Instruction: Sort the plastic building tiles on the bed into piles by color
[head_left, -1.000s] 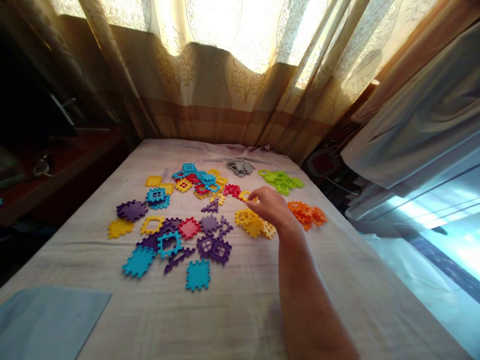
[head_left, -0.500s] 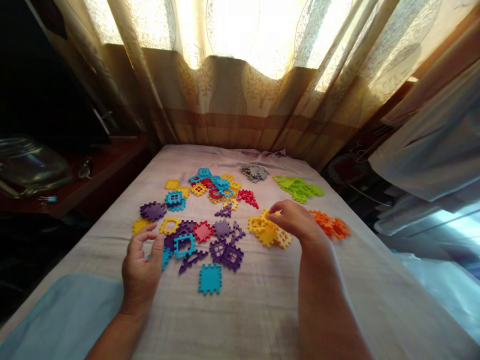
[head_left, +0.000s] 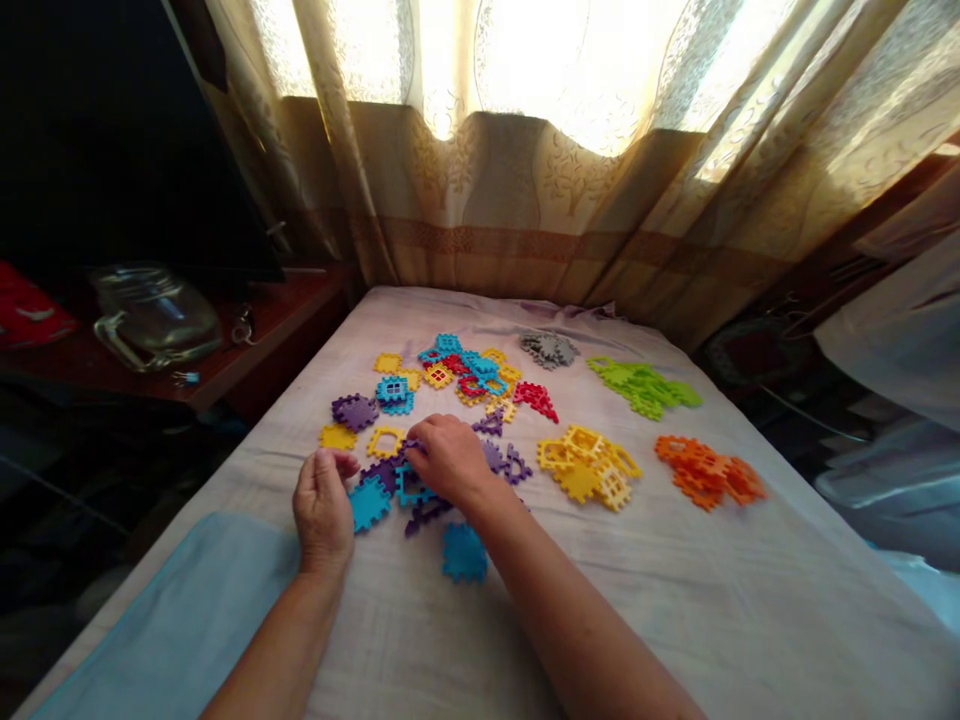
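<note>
See a patterned curtain point(head_left: 510, 190) hanging along the back, glaring at the top and shaded lower down. Next, find a pale sheet point(head_left: 645, 600) spread below it, then a dark screen point(head_left: 112, 150) at far left and a light blue cloth point(head_left: 187, 610) at lower left. Spot a clear glass jug point(head_left: 161, 315) on the left, off the sheet.

On the sheet, count notched plastic pieces in a mixed heap point(head_left: 469, 370) at the back, a green heap point(head_left: 643, 388) and orange heap point(head_left: 705, 470) to the right, and a yellow heap point(head_left: 585, 465) nearer the middle. Hold the right hand point(head_left: 448, 458) palm down over loose purple pieces point(head_left: 381, 474), fingers curled; cannot tell if gripping one. Hold the left hand point(head_left: 324, 510) on edge, thumb close to the fingers; cannot tell if pinching anything.

Behind, notice a small gray heap point(head_left: 550, 349). Finally, pick out a light blue square point(head_left: 369, 503) just beside the left hand, and a darker blue square point(head_left: 463, 552) near the right forearm.
</note>
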